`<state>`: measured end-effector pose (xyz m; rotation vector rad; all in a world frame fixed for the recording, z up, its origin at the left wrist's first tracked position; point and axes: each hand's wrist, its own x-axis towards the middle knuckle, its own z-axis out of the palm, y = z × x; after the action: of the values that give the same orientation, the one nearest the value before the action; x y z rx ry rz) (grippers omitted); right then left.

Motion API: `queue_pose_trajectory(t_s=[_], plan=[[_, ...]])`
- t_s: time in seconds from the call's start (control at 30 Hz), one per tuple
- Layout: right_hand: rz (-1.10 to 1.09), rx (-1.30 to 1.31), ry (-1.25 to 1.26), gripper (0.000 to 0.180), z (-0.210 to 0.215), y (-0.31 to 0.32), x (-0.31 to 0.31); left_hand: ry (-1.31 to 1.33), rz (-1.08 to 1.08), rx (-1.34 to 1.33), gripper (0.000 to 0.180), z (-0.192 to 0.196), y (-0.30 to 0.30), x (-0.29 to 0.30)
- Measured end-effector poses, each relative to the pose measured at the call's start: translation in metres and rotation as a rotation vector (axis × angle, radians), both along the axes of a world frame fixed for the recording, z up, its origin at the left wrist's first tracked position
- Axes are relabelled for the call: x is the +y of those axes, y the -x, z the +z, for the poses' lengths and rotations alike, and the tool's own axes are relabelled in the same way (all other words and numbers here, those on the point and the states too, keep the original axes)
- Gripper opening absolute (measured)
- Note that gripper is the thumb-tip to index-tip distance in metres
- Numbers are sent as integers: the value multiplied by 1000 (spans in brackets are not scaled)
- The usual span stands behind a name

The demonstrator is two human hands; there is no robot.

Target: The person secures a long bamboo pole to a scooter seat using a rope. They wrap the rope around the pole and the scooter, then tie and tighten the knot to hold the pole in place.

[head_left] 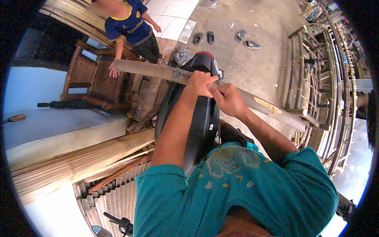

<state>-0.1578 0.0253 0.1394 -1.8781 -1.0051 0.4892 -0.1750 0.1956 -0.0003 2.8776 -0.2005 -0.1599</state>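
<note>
While the bamboo pole [158, 71] lies across the motorcycle seat [203, 114], both hands grip it. Left hand [199, 83] closes at 12 o'clock; right hand [229, 99] closes just beside. Another person's hand [113, 72] steadies the far end; no cut visible.

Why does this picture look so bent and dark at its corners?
Head view: a fisheye lens curves straight edges, so the long pale bamboo pole under the left hand and right hand bows; black rim all round; soft daylight, no glare; the bamboo rack smears near the edge.
</note>
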Motion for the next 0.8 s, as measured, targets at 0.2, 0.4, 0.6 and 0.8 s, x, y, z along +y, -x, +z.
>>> queue_pose_trajectory(t_s=[0.2,0.4,0.6,0.8], plan=[[80,-92,53,45,-9,8,-20,6,27,-32,63,17,7,-5],[289,-341,-234,23,-30,29,-66,-10,63,-87,69,16,9,-10],[165,28,-153,24,-145,43,-114,10,18,53,84,29,6,-10],[-270,1164,-252,23,-233,44,-109,90,35,-126,83,27,17,-28]])
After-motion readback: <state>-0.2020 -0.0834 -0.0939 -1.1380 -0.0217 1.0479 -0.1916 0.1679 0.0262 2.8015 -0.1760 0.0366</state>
